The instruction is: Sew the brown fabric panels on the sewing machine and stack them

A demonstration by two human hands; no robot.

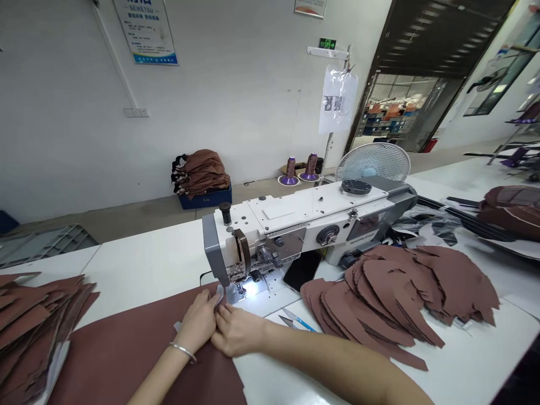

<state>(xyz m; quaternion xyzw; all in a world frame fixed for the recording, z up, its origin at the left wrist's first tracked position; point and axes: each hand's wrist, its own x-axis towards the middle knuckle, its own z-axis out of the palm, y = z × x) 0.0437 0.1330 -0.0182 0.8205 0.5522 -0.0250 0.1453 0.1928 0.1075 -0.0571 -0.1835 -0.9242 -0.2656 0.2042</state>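
Note:
A large brown leather-like sheet (126, 343) lies on the white table with its edge beside the presser foot (239, 291) of a sewing machine (295, 219). My left hand (197, 319), with a silver bangle at the wrist, is closed on the sheet's edge, where a pale grey backing shows at the fingertips. Tight against it, my right hand (236, 331) has its fingers curled and pinching the same edge. The hands partly hide the fold between them. The machine's lamp lights the needle plate just beyond my fingers.
Blue-handled thread snips (307, 324) lie right of my right hand. A dark phone (302, 271) rests under the machine arm. Stacked curved brown pieces (379, 292) spread to the right; another brown stack (37, 320) sits left. A fan (373, 160) and thread cones (311, 166) stand behind.

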